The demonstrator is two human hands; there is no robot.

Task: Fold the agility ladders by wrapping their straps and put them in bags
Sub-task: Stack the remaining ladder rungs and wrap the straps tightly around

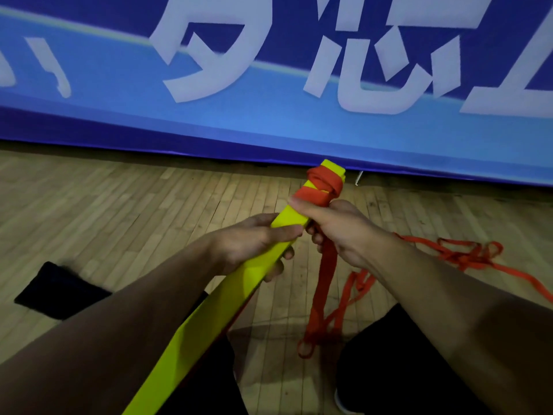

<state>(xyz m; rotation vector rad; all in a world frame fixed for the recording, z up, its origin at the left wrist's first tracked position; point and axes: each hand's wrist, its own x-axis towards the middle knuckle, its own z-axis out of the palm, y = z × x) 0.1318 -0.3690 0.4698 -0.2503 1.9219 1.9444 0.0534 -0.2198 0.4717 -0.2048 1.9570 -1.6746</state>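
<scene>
Gripping the stacked yellow rungs [209, 298] of an agility ladder around their middle, left hand [254, 244] with fingers curled under the bundle and thumb laid across its top face. Bundle slanting up from the lower left toward the far wall, its far end bound by several crossing turns of red strap [324, 182]. Right hand [335, 226] just beside the left, thumb pressed against the wrapped end, fingers closed around a length of the same strap hanging down from that grip. Below, strap dropping in loops between the knees onto the wooden floor [134, 199], then trailing off to the right in a loose tangle. Dark flat bag [57, 290] lying on the floor to the left, partly hidden by the left forearm. Blue banner [269, 121] with large white characters along the wall behind. Dark trousers and part of a light shoe at the bottom edge.
</scene>
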